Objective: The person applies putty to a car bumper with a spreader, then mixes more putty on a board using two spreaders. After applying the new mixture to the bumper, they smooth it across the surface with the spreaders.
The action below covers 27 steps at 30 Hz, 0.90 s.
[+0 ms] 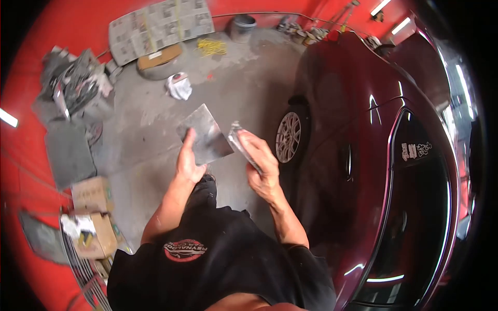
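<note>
Metal plate (206, 133) in left hand (188, 161), spreader (238, 141) in right hand (263, 167).

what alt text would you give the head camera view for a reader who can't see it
Seen from above, a person's left hand holds a flat grey metal sheet while the right hand holds a small spreader close to its edge. The person stands on a grey concrete floor beside a dark red car, with cardboard boxes at the left.

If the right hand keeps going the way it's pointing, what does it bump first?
Probably the flat metal board held by the left hand; the right hand and its scraper aim at its edge.
</note>
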### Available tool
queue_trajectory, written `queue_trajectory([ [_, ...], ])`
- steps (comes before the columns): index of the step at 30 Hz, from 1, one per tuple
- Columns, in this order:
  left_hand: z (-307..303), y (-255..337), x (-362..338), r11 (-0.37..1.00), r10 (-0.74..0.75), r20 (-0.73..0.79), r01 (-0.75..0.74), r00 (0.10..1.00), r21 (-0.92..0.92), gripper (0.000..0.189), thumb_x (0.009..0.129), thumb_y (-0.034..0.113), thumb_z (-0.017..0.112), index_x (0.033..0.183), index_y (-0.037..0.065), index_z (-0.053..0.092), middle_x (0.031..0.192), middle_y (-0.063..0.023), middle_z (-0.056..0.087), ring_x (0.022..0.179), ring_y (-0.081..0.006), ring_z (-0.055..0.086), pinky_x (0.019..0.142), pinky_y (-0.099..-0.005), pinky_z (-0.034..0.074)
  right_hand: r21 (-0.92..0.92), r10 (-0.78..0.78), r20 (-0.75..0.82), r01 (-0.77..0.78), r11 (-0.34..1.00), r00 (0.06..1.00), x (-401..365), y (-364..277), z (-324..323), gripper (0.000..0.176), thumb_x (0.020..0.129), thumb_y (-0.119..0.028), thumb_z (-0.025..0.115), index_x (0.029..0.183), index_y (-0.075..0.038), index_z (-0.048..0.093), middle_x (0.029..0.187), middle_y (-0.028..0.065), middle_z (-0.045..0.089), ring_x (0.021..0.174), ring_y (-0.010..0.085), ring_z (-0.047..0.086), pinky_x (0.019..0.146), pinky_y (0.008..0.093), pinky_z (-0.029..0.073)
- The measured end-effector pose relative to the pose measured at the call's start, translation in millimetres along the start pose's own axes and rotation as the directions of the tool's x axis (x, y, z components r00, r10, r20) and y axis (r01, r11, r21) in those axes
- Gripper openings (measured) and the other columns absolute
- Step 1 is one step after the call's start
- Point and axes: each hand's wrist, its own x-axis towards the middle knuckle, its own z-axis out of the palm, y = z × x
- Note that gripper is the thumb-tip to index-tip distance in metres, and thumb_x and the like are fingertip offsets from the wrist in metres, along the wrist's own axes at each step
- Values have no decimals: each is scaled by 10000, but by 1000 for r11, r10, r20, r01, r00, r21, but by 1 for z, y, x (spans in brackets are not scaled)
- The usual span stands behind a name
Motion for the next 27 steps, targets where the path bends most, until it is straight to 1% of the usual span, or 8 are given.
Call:
queue_trajectory([
  [2, 27, 4, 50, 978, 34, 75, -49, 997, 203, 411, 975, 337, 639, 1255, 38, 616, 1197, -70, 668, 1096, -186, 635, 943, -387, 497, 31, 63, 78, -65, 997, 995, 34, 33, 11, 798, 634, 252, 477, 1368, -47, 561, 1357, 208, 550, 1306, 402, 498, 1101, 443, 411],
  [8, 82, 54, 187, 951, 72, 77, -92, 994, 297, 205, 992, 138, 616, 1117, -21, 651, 1021, -69, 695, 886, -145, 670, 798, -313, 550, -699, 313, 254, -50, 713, 915, 118, 169, -16, 779, 704, 96, 545, 1458, -78, 455, 1435, 201, 483, 1363, 405, 422, 1142, 566, 304],
  [12, 106, 73, 276, 892, 153, 133, -195, 979, 409, 184, 999, 161, 618, 1035, -10, 675, 896, -7, 650, 746, -73, 566, 645, -261, 458, -606, 243, -26, -209, 767, 970, 187, 214, -45, 888, 585, 109, 637, 1441, -72, 487, 1392, 195, 521, 1300, 386, 489, 1072, 570, 388],
  [15, 129, 73, 348, 779, 227, 169, -283, 959, 559, 210, 1003, 190, 619, 975, -9, 681, 824, 31, 592, 689, -40, 457, 575, -248, 359, -755, 247, 120, -73, 651, 961, 226, 251, -29, 675, 767, 3, 602, 1428, -86, 500, 1405, 201, 514, 1290, 403, 496, 1079, 588, 353],
  [18, 163, 78, 411, 726, 241, 188, -305, 952, 617, 239, 1005, 211, 617, 982, -17, 685, 824, 27, 600, 702, -37, 461, 595, -242, 367, -808, 218, 105, -45, 588, 970, 271, 296, -44, 596, 802, -57, 591, 1395, -83, 541, 1381, 212, 527, 1263, 414, 504, 1068, 625, 319],
  [20, 180, 79, 460, 714, 235, 210, -315, 949, 625, 253, 1005, 216, 615, 1009, -27, 686, 856, 6, 630, 738, -45, 501, 639, -242, 403, -777, 185, -143, -226, 588, 972, 309, 331, -59, 686, 719, 7, 596, 1395, -96, 539, 1369, 167, 532, 1285, 388, 483, 1086, 614, 305],
  [24, 219, 95, 563, 675, 234, 224, -324, 946, 663, 295, 999, 201, 620, 1082, -78, 667, 998, -62, 683, 880, -93, 579, 770, -271, 460, -797, 179, 132, -3, 603, 975, 377, 430, -59, 657, 810, -76, 577, 1456, -113, 462, 1402, 182, 504, 1334, 396, 445, 1110, 630, 269],
  [27, 249, 113, 622, 691, 276, 154, -307, 949, 655, 290, 999, 183, 614, 1108, -82, 654, 1009, -56, 665, 870, -92, 560, 755, -271, 447, -784, 116, 30, -49, 619, 993, 461, 453, -94, 611, 826, -97, 573, 1432, -110, 491, 1395, 182, 510, 1327, 396, 451, 1104, 639, 268],
])
